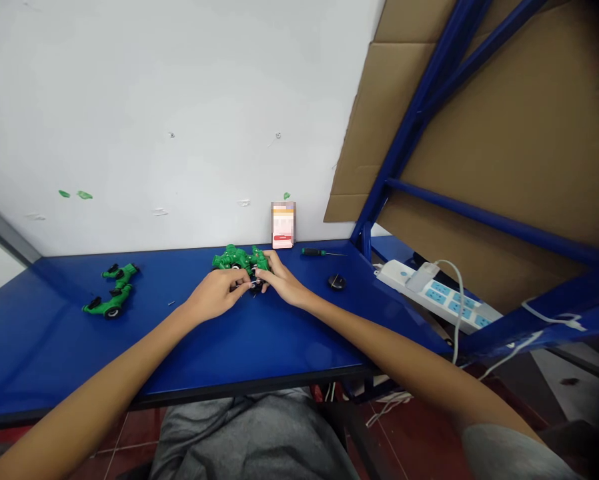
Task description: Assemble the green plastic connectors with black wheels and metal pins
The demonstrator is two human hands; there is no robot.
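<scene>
A green toy (232,256) with black parts stands on the blue table, close to both hands. My right hand (283,279) grips its right side, with the thumb in front and the fingers partly behind it. My left hand (218,292) is closed in a pinch at the toy's lower front, near the right thumb. Something small and pale shows at its fingertips, too small to name. The two hands nearly touch, and they cover part of the toy. Further left lies a separate green toy part (122,293) with a black wheel.
A small screw (171,303) lies left of my hands. To the right are a screwdriver (313,252) and a small black dish (336,283) holding something thin. A phone (283,227) leans on the white wall. A white power strip (439,293) with a cable sits beyond the table's right edge.
</scene>
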